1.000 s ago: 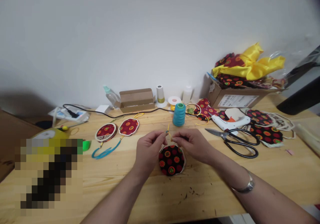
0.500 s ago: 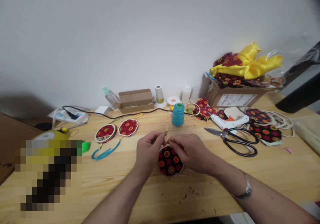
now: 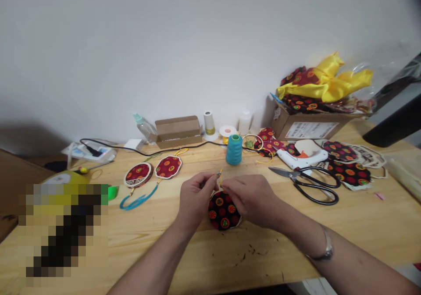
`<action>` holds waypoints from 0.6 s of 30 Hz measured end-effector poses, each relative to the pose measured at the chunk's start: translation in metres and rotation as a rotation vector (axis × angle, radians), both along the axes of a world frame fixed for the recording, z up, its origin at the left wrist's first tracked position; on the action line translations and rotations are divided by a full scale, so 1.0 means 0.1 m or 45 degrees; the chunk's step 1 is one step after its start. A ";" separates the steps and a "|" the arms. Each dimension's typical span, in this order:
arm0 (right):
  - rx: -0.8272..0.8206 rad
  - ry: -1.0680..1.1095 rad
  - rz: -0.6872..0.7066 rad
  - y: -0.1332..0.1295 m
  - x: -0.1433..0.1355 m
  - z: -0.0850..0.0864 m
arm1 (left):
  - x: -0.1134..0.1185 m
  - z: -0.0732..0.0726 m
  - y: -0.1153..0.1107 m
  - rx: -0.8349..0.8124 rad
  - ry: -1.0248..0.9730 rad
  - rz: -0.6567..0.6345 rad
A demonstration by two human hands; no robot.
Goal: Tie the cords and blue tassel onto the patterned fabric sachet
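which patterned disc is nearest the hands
The black disc partly covered by the right hand. The round red disc and scalloped red disc lie farther left; the patterned pieces by the scissors lie farther right.

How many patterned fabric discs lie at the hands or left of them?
3: the black disc at front centre, the round red disc and the scalloped red disc farther left. Any stacked beneath would be hidden.

Left of the teal cone [image 3: 234, 150], there's an open lane of tabletop [image 3: 200, 162]! In front, left hand [image 3: 196, 194] and right hand [image 3: 251, 198] block the way; to its right, scissors [image 3: 294, 176] sprawl; behind, a white spool [image 3: 222, 132].
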State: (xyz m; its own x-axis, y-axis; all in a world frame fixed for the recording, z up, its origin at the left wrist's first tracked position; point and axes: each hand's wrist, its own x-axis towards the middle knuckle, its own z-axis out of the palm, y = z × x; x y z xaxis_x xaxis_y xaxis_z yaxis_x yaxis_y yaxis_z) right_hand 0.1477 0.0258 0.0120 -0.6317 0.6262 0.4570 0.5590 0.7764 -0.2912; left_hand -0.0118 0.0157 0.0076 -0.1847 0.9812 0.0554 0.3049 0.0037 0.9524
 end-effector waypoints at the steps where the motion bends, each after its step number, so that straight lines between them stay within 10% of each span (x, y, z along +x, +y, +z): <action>1: 0.102 -0.046 -0.004 0.01 0.01 0.00 | -0.01 -0.01 0.01 -0.006 0.008 -0.017; 7: 0.343 -0.097 0.102 0.08 0.08 0.04 | -0.01 -0.06 0.00 0.027 0.131 -0.214; 18: -0.299 0.411 -0.010 0.27 0.11 -0.05 | 0.01 0.00 -0.07 -0.057 -0.154 -0.465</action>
